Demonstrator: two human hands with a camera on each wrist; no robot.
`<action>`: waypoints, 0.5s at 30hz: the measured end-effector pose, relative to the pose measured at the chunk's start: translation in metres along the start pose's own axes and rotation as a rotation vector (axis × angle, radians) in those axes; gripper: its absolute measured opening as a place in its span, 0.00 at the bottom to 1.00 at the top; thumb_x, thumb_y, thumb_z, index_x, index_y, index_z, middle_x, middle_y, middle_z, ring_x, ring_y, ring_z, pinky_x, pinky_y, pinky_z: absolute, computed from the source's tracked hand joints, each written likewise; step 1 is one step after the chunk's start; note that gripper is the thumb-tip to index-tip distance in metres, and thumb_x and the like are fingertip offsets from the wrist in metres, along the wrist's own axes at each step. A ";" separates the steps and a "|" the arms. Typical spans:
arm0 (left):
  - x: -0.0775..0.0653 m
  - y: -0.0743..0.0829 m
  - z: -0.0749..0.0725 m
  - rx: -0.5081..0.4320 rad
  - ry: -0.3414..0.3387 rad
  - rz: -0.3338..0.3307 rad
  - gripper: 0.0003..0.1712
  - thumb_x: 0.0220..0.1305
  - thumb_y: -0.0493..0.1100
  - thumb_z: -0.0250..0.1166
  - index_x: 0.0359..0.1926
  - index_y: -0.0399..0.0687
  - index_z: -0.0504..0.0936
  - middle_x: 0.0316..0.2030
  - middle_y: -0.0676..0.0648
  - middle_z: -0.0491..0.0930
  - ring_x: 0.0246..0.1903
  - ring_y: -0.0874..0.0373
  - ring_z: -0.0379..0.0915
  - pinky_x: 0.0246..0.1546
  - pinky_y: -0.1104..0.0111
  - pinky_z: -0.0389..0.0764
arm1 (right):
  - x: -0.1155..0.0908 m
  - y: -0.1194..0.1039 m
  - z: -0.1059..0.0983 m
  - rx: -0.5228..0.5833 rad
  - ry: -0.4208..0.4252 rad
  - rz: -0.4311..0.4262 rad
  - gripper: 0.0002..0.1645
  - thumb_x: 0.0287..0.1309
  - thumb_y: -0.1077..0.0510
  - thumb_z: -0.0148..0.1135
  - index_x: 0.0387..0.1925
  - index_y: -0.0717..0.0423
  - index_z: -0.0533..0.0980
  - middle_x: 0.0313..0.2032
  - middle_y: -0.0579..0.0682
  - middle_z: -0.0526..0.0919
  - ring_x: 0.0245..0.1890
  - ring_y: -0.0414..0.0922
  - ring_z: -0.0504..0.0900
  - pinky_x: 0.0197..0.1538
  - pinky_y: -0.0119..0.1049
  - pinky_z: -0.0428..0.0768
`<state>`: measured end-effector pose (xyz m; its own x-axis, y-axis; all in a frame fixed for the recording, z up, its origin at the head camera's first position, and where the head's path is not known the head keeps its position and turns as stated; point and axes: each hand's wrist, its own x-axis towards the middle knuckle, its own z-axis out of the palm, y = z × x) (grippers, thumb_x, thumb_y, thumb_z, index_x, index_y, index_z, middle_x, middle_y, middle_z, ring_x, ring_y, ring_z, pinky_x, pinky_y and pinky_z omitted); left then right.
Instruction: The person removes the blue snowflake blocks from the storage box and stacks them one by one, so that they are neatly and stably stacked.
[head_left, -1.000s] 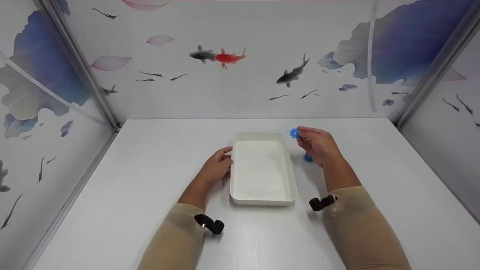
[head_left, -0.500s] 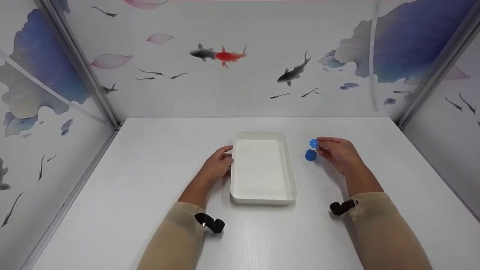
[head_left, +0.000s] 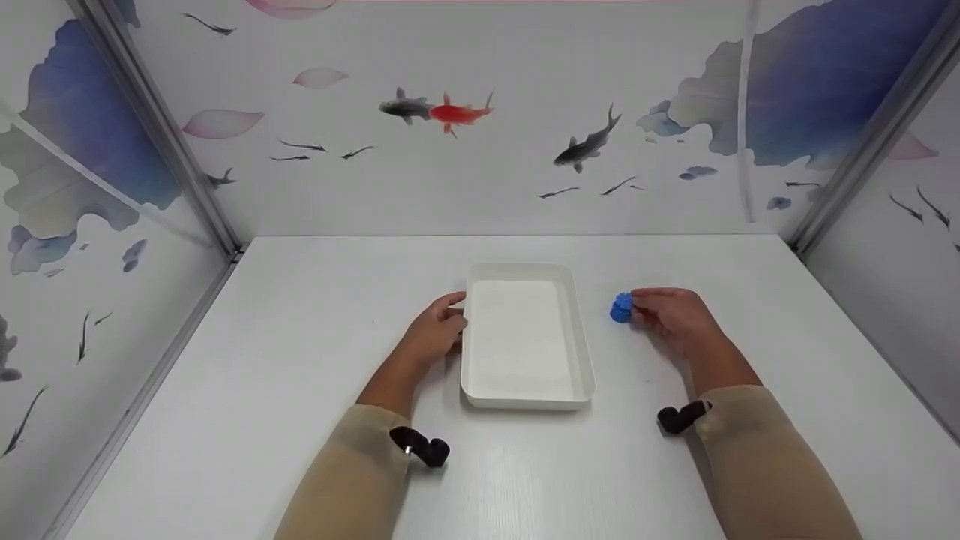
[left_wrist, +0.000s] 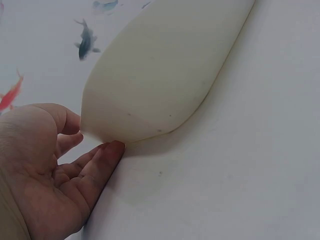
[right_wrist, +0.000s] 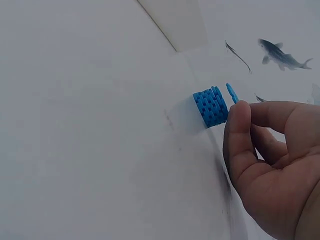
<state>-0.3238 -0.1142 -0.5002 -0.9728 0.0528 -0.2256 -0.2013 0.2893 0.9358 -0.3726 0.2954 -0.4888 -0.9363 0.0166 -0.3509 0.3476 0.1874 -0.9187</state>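
Observation:
My right hand pinches a thin blue snowflake-shaped plastic disc between thumb and fingertips, right over a short stack of similar blue discs. In the right wrist view the held disc is seen edge-on, just off the end of the disc stack. A shallow white rectangular tray lies to the left of the stack. My left hand holds the tray's left side, and in the left wrist view the thumb and fingertips meet the edges of its outer wall.
The white table carries the tray and the discs. White panels with painted fish and leaves enclose it at the back and both sides. A small black camera is worn at each sleeve cuff.
My right hand has moved right and then down, bringing the pinched disc from beside the tray's far corner to the top of the stack. The left hand and the tray stay put.

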 end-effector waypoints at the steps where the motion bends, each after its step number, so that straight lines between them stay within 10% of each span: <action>1: 0.000 0.000 0.000 0.001 -0.002 0.003 0.33 0.77 0.48 0.56 0.80 0.63 0.67 0.68 0.49 0.79 0.59 0.51 0.81 0.56 0.59 0.84 | 0.000 0.000 0.000 0.007 -0.001 0.006 0.28 0.76 0.51 0.63 0.71 0.57 0.76 0.53 0.46 0.86 0.45 0.37 0.85 0.55 0.27 0.85; 15: -0.001 -0.001 -0.001 -0.009 -0.008 0.013 0.33 0.76 0.47 0.56 0.80 0.62 0.67 0.68 0.48 0.79 0.59 0.51 0.82 0.57 0.60 0.83 | -0.001 0.002 0.000 -0.007 -0.006 -0.007 0.28 0.76 0.52 0.63 0.71 0.59 0.75 0.51 0.47 0.86 0.43 0.38 0.85 0.52 0.27 0.86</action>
<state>-0.3225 -0.1154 -0.5001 -0.9744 0.0646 -0.2154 -0.1894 0.2802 0.9411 -0.3709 0.2959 -0.4905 -0.9383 0.0095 -0.3457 0.3409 0.1943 -0.9198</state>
